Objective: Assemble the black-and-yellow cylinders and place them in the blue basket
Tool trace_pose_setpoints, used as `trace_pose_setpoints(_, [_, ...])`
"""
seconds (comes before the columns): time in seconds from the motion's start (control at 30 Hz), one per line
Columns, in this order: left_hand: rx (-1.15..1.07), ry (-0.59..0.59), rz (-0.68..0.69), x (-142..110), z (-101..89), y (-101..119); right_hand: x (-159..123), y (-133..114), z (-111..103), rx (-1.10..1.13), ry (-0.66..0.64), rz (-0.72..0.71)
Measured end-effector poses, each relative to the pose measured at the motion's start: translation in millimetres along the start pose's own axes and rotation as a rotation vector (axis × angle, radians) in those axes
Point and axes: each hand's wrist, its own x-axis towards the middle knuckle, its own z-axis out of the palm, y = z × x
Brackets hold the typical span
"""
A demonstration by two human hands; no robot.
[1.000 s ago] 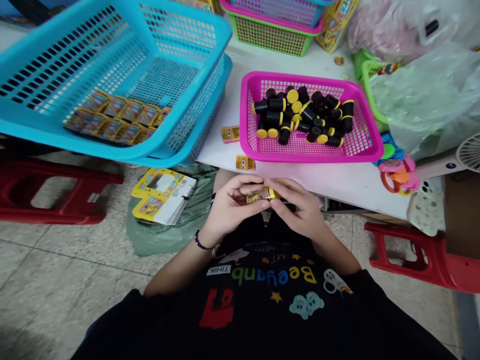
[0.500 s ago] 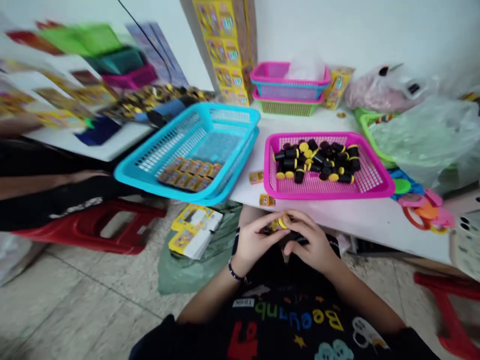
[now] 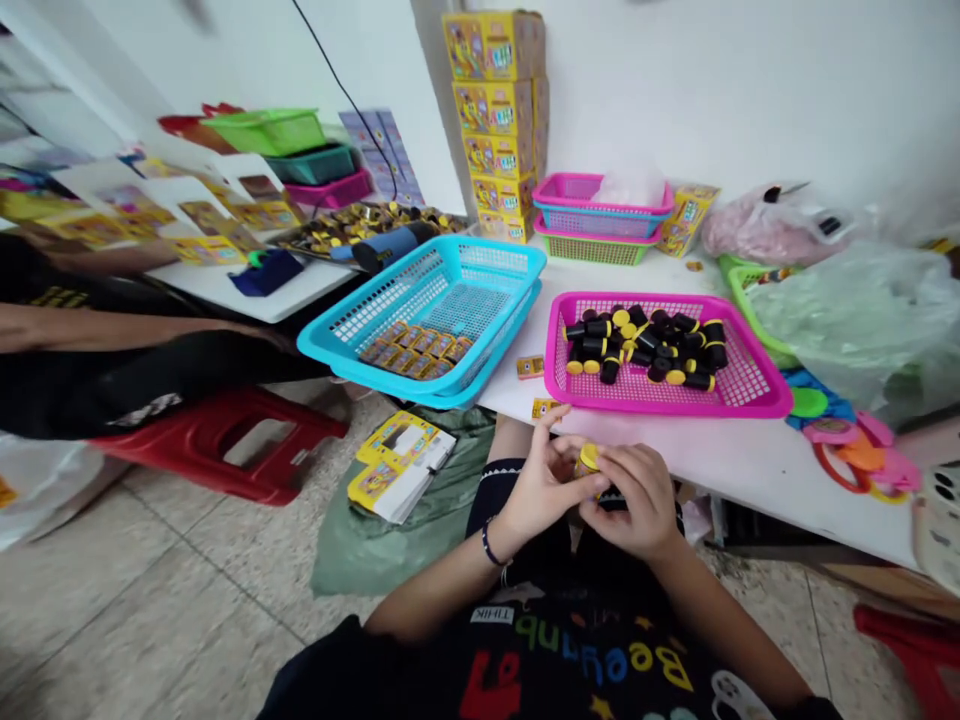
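Both my left hand [image 3: 541, 485] and my right hand [image 3: 628, 503] hold a small yellow-capped cylinder [image 3: 589, 460] over my lap, just below the table edge. Fingers hide most of it, and only the yellow cap shows clearly. Beyond my hands, a magenta mesh basket [image 3: 600, 398] holds a heap of black cylinders with yellow caps [image 3: 637, 348]. A small printed label [image 3: 546, 407] lies on the white table [image 3: 750, 480] nearest my left fingers, and another [image 3: 530, 367] lies farther back.
Stacked blue mesh baskets [image 3: 495, 250] hold printed cards [image 3: 412, 353]. A stack of printed sheets [image 3: 397, 465] lies on a green bag [image 3: 405, 530]. Yellow boxes [image 3: 495, 120], more baskets [image 3: 600, 220], plastic bags [image 3: 862, 325], red stools [image 3: 225, 440] and a co-worker's arm [image 3: 112, 325] surround me.
The view has tilted upward, showing the wall, stacked boxes and a co-worker. My hands still hold the cylinder, now turned so its yellow cap shows and its label is hidden.
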Motion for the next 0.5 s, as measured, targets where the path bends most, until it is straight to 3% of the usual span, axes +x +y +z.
trace_pose_setpoints(0.13, [-0.047,-0.315,-0.139,1,5.7,12,3,-3,-6,0.050,0.058,-0.070])
trace_pose_setpoints(0.2, [-0.068,-0.386,-0.209,1,5.9,14,2,-6,-6,0.100,0.056,-0.072])
trace_pose_setpoints(0.3, [-0.102,-0.358,-0.253,-3,1.7,10,-3,-7,0,0.169,0.023,-0.022])
trace_pose_setpoints(0.4, [-0.110,-0.234,-0.323,-18,0.9,10,-8,-11,4,0.229,-0.044,0.073])
trace_pose_setpoints(0.47, [0.023,-0.116,-0.353,-26,0.2,18,-7,-17,3,0.127,-0.123,0.065])
trace_pose_setpoints(0.5, [0.134,-0.087,-0.349,-24,-0.8,23,-5,-19,4,0.072,-0.240,0.045])
